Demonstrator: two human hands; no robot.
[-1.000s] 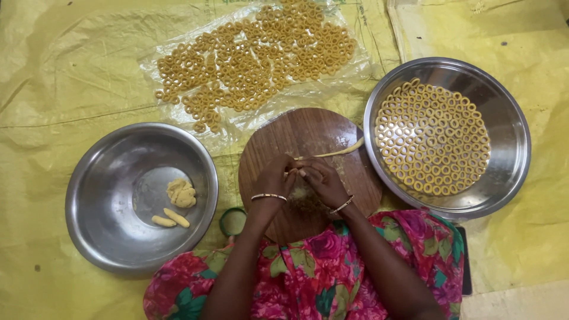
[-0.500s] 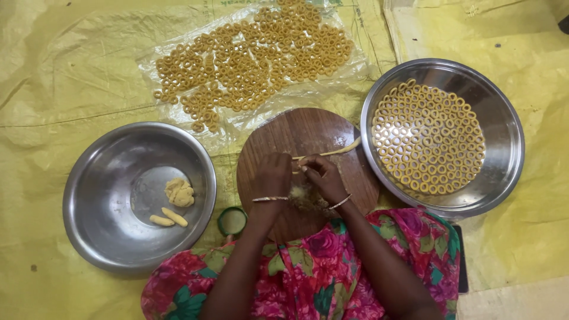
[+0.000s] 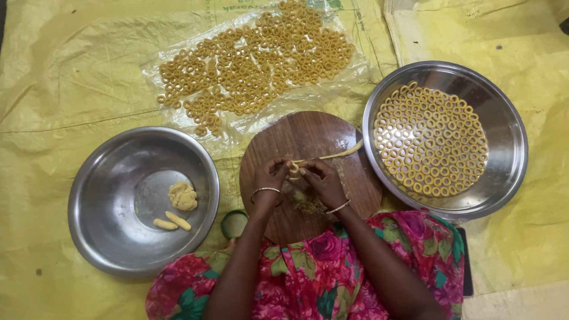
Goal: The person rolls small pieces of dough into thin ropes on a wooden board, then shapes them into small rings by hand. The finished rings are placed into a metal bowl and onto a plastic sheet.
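Observation:
Both hands meet over a round wooden board (image 3: 308,133). My left hand (image 3: 271,175) and my right hand (image 3: 320,178) pinch the near end of a thin yellow dough rope (image 3: 338,155), curling it into a small ring between the fingertips. The rope's free end trails right toward the board's edge. Each wrist wears a bangle.
A steel bowl (image 3: 101,195) on the left holds a dough lump (image 3: 182,195) and two dough sticks. A steel pan (image 3: 510,148) on the right is packed with raw dough rings. Several rings lie on a clear plastic sheet (image 3: 255,59) behind the board. A small green ring-shaped lid (image 3: 234,224) sits beside the board.
The fingertips of both hands have closed in on the rope's near end and curled it; the rope's free part looks shorter. Bowls and board stay put.

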